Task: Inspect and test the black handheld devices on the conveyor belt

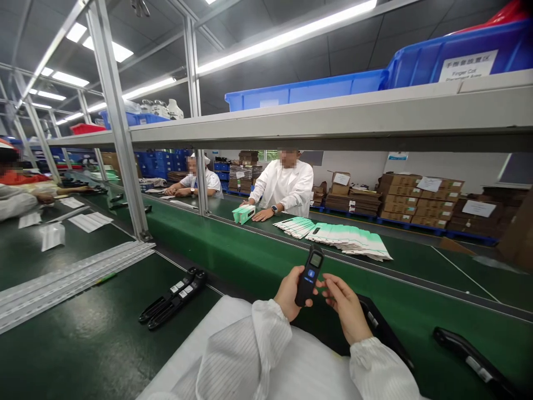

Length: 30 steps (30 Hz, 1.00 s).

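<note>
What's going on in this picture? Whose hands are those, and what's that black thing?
There's one picture, from a camera worn on somebody's head, looking forward and down. No robot here: those are that person's own bare hands, coming out of white striped sleeves. The left hand holds a slim black plastic gadget with a small grey screen. The right hand is close beside it. On the dark green tabletop to the left lie two long black devices with white labels. Across the bright green strip, someone in a white coat stands near a spread-out row of flat green-and-white packs. I can't read the screen.
</note>
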Tool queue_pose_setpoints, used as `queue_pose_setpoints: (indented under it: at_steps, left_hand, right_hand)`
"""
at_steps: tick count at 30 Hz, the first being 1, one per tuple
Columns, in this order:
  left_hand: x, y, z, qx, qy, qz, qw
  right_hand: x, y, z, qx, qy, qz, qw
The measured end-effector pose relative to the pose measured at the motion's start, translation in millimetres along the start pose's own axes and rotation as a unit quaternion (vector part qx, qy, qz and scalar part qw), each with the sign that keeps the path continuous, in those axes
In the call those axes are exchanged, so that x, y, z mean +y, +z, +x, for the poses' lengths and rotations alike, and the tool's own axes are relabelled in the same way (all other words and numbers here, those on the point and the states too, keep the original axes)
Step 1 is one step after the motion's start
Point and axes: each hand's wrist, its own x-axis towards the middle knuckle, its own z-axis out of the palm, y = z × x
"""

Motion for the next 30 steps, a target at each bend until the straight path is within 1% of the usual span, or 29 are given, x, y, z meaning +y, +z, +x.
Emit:
queue_pose_setpoints:
  at_steps: [1,2,3,5,6,8,10,12,14,16,17,19,21,23,25,27,30]
  left_hand:
    - [-2.3,1.3,0.1,0.036,0.047,0.060,0.996]
    - [-4.8,2.2,0.4,0.071,0.102,0.127,0.984]
    - [-7.3,2.6,0.6,0.099,0.156,0.194,0.964]
    - [-11.6,2.7,0.2,0.123,0.234,0.297,0.917]
    - [-13.2,2.8,-0.5,0.123,0.254,0.330,0.901]
    - [-15.4,3.8,-2.9,0.109,0.267,0.367,0.885]
    - [-16.9,5.7,-5.6,0.089,0.272,0.380,0.880]
    - [-18.3,7.6,-7.1,0.067,0.274,0.380,0.881]
    - [-19.7,8.4,-6.5,0.043,0.270,0.361,0.892]
    - [-20.1,7.3,-3.5,0.035,0.248,0.310,0.917]
    - [-19.7,6.0,-1.4,0.043,0.224,0.272,0.935]
    - [-17.7,1.3,3.3,0.078,0.158,0.178,0.968]
    - [-14.9,-5.7,8.1,0.119,0.089,0.084,0.985]
    - [-12.6,-14.2,12.2,0.151,0.040,0.012,0.988]
    - [-11.5,-22.0,15.4,0.175,0.010,-0.032,0.984]
    - [-11.6,-27.5,17.5,0.184,-0.005,-0.054,0.981]
    - [-12.5,-29.7,19.0,0.177,-0.009,-0.057,0.983]
  right_hand:
    - [-2.1,-0.1,-0.4,-0.001,0.002,0.011,1.000]
    - [-4.1,0.3,-1.1,-0.007,0.005,0.022,1.000]
    - [-5.8,1.2,-2.0,-0.015,0.010,0.031,0.999]
    - [-8.4,4.0,-4.4,-0.032,0.019,0.046,0.998]
    - [-9.3,5.6,-5.7,-0.040,0.023,0.052,0.998]
    - [-10.6,8.5,-8.3,-0.050,0.028,0.061,0.996]
    - [-11.3,10.0,-10.1,-0.061,0.028,0.067,0.995]
    - [-11.2,9.7,-10.7,-0.075,0.024,0.073,0.994]
    - [-10.6,8.1,-10.0,-0.079,0.022,0.081,0.993]
    - [-9.8,6.1,-8.9,-0.068,0.027,0.089,0.993]
    - [-9.5,5.3,-8.3,-0.064,0.031,0.091,0.993]
    - [-9.1,4.4,-7.8,-0.067,0.036,0.088,0.993]
    - [-8.4,4.2,-7.9,-0.083,0.040,0.079,0.993]
    - [-6.7,4.0,-8.4,-0.092,0.044,0.070,0.992]
    - [-4.0,3.5,-8.7,-0.099,0.053,0.062,0.992]
    - [-1.0,3.0,-8.5,-0.106,0.063,0.057,0.991]
    - [2.9,2.9,-7.8,-0.127,0.079,0.044,0.988]
